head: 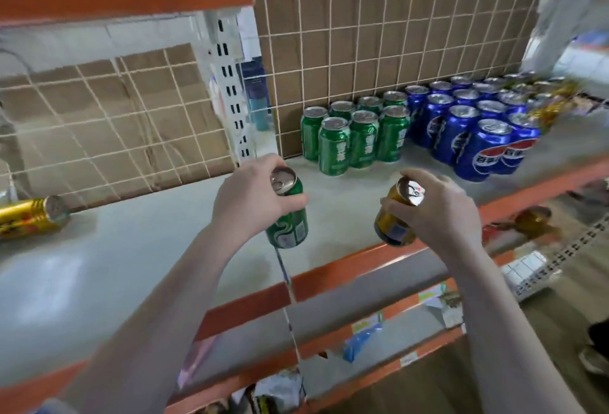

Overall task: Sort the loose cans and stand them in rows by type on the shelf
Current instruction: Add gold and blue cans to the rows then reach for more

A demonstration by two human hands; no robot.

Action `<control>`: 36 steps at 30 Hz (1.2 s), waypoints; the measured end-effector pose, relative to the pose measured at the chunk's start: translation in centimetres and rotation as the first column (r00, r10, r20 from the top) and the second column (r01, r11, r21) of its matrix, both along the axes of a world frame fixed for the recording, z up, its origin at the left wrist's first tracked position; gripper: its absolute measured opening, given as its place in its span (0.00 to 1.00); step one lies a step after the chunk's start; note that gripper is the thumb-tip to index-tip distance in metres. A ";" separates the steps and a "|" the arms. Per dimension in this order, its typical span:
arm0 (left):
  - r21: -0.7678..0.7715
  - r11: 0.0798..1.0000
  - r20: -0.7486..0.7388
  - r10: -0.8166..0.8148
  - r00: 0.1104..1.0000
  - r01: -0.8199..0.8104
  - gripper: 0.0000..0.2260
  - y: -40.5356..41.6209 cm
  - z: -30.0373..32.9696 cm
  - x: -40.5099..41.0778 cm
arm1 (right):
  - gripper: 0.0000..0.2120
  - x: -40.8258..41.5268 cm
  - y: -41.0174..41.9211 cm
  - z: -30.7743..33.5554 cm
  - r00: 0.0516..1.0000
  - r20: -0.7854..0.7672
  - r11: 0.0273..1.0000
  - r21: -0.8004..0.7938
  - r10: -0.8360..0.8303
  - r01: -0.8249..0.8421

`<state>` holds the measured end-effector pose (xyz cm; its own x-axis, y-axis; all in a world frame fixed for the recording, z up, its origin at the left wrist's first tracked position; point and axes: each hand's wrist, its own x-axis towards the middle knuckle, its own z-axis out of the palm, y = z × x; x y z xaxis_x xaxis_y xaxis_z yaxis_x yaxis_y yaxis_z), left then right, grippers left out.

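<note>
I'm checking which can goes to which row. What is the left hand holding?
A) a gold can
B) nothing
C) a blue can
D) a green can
D: the left hand has its grip round a green can above the shelf, while the right hand holds the gold can.

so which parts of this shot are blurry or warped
Head view: the wide lens bows the shelf edge; the far right blue cans and gold cans smear; green can in the left hand stays fairly sharp.
</note>
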<state>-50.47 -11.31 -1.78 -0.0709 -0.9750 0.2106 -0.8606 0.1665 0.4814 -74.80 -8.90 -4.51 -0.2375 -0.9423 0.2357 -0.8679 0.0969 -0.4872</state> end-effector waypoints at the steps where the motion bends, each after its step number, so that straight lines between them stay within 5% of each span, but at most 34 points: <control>1: 0.009 1.000 0.007 -0.007 1.000 0.007 0.21 -0.4 0.0 -0.5 | 0.27 -0.3 0.0 0.0 1.000 0.008 1.000 -0.006 -0.008 0.008; 12: 0.015 1.000 0.057 -0.001 0.998 0.000 0.24 -5.0 -0.3 -8.3 | 0.29 -8.1 -3.9 -0.3 1.000 0.015 0.999 -0.034 0.013 -0.012; 27: 0.058 0.965 0.163 0.244 0.956 -0.256 0.26 -10.2 -1.7 -19.6 | 0.29 -17.7 -10.3 -1.8 0.916 -0.078 0.919 0.025 0.393 -0.393; 36: 0.241 0.969 0.332 -0.026 0.943 -0.058 0.28 -11.8 -0.1 -19.7 | 0.28 -17.8 -11.2 -2.7 0.905 -0.004 0.904 0.034 0.426 -0.426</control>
